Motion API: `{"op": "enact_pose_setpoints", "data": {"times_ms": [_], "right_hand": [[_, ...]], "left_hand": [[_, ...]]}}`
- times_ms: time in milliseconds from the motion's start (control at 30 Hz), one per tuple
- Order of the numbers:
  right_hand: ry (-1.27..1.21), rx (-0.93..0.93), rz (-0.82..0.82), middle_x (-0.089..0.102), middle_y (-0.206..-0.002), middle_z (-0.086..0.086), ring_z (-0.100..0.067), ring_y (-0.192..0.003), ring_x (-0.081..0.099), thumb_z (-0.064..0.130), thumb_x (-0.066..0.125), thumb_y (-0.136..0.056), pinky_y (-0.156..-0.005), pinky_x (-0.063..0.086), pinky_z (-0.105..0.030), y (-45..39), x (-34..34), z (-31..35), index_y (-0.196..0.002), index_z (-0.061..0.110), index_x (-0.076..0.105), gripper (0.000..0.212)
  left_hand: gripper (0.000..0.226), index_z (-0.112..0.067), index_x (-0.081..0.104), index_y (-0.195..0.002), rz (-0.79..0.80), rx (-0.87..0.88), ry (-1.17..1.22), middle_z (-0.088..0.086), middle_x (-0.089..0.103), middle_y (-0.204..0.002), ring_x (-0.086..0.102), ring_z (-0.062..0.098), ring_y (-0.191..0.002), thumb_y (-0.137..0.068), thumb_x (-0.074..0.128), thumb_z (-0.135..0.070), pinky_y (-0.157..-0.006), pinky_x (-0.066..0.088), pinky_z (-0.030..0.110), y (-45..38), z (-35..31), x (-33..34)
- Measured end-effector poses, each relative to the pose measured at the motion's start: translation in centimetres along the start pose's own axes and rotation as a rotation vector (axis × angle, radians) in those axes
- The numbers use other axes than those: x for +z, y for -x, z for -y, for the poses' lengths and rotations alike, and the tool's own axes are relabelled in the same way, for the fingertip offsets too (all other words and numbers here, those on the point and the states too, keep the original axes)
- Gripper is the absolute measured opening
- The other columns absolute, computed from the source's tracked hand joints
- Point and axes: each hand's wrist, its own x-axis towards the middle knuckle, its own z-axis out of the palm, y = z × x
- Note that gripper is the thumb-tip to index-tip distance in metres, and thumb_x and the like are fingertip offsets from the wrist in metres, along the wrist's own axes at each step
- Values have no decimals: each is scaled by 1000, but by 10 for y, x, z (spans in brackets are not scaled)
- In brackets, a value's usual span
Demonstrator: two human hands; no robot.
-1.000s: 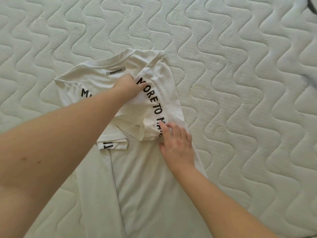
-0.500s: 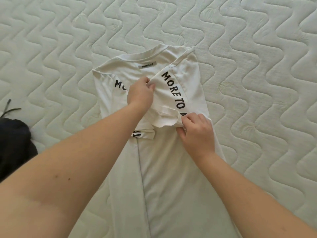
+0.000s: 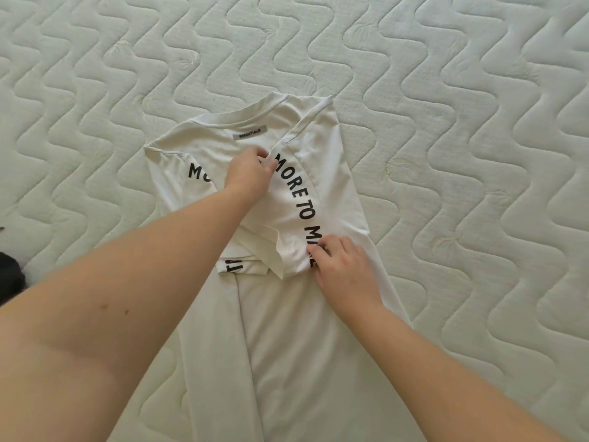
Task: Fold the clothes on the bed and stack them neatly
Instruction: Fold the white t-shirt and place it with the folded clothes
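A white T-shirt (image 3: 296, 330) with black lettering lies lengthwise on the quilted mattress (image 3: 446, 122), collar and grey label at the far end. Both of its sides are folded in toward the middle. The right sleeve lies folded over the chest, showing "MORE TO". My left hand (image 3: 250, 175) pinches the upper edge of that folded sleeve near the collar. My right hand (image 3: 342, 269) grips the sleeve's lower edge with curled fingers, over the last letters.
A dark garment (image 3: 9, 277) shows at the left edge of the view. The pale quilted mattress stretches all round the shirt.
My right hand went from flat on the shirt to curled on the sleeve edge. My left hand stayed on the folded sleeve near the collar. The view shifted.
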Motion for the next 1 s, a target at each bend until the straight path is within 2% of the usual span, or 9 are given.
{"op": "enact_pose_setpoints", "data": {"times_ms": [67, 167, 367, 467, 567, 700, 800, 900, 1000], "right_hand": [[-56, 2, -40, 64, -81, -4, -27, -70, 59, 1, 79, -66, -59, 49, -36, -5, 0, -3, -80, 13, 71, 20], [-109, 9, -79, 64, -82, -5, -28, -68, 58, 0, 75, -71, -57, 50, -39, -11, -1, -1, -84, 11, 71, 17], [186, 194, -21, 63, -98, -4, -25, -79, 61, 12, 77, -64, -68, 47, -34, 23, -1, -5, -123, 20, 66, 61], [332, 169, 11, 63, -108, -6, -25, -87, 59, 9, 48, -75, -75, 46, -36, 56, 1, -10, -133, 19, 60, 59], [382, 150, 75, 59, -117, -9, -27, -96, 54, 5, 27, -78, -80, 47, -38, 81, 2, -10, -144, 17, 49, 70], [390, 222, 13, 63, -111, -7, -24, -86, 61, 6, 33, -84, -69, 47, -35, 107, -1, -12, -143, 18, 50, 62], [365, 294, -11, 65, -101, -8, -25, -75, 60, 7, 38, -83, -59, 47, -35, 131, -6, -18, -139, 17, 54, 59], [351, 354, -1, 63, -89, -8, -25, -67, 57, 3, 61, -77, -55, 46, -35, 160, -12, -24, -128, 15, 64, 53], [328, 426, 51, 60, -82, -8, -26, -64, 56, 3, 75, -70, -54, 44, -35, 185, -20, -28, -110, 12, 69, 41]], "left_hand": [[20, -19, 62, -115, -10, -24, -35, 3, 63, -109, 54, 20, -92, -98, 56, -28, -77, 41, 31, -10, -7, -2], [14, -20, 59, -108, -27, -64, -108, 4, 64, -111, 57, 24, -96, -101, 49, -26, -82, 47, 36, -17, -13, -2], [39, -19, 54, -125, -16, 90, -195, 5, 55, -130, 53, 26, -120, -94, 60, -41, -103, 42, 43, -24, -44, 8], [34, -20, 54, -120, -113, 262, -216, 2, 50, -128, 48, 23, -122, -91, 63, -35, -104, 39, 40, -17, -62, 17], [28, -21, 56, -116, -71, 376, -118, -3, 51, -109, 50, 21, -110, -90, 62, -31, -96, 42, 36, 18, -67, 41], [38, -20, 57, -128, 52, 609, -215, 4, 55, -125, 49, 27, -118, -90, 60, -27, -100, 33, 34, 73, -53, 79], [51, -25, 42, -147, 146, 693, -444, 5, 32, -157, 29, 28, -142, -97, 51, -33, -113, 20, 40, 106, -27, 102], [53, -27, 28, -155, 150, 683, -465, 4, 14, -165, 11, 24, -151, -103, 38, -33, -120, 8, 40, 134, -1, 112], [57, -21, 34, -152, 107, 601, -400, 7, 23, -162, 17, 25, -150, -96, 47, -26, -121, 12, 41, 170, 10, 113]]}}
